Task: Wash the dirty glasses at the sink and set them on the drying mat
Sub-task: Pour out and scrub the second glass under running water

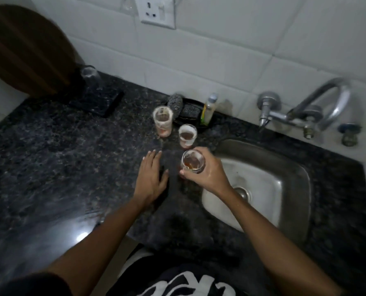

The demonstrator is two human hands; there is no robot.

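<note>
My right hand (207, 174) grips a dirty glass (193, 161) with brown residue, just left of the steel sink (293, 174). Two more dirty glasses stand upright on the dark counter behind it, one nearer (187, 136) and a taller one (163, 121) further left. My left hand (151, 178) lies flat on the counter, fingers straight, holding nothing. At the back left a clear glass (90, 74) stands on a dark drying mat (105, 103).
A curved tap (318, 105) comes out of the tiled wall above the sink. A scrubber (175, 103) in a dark dish and a small soap bottle (208, 110) sit against the wall. A round wooden board (22, 50) leans at far left. A wall socket (156, 11) is above.
</note>
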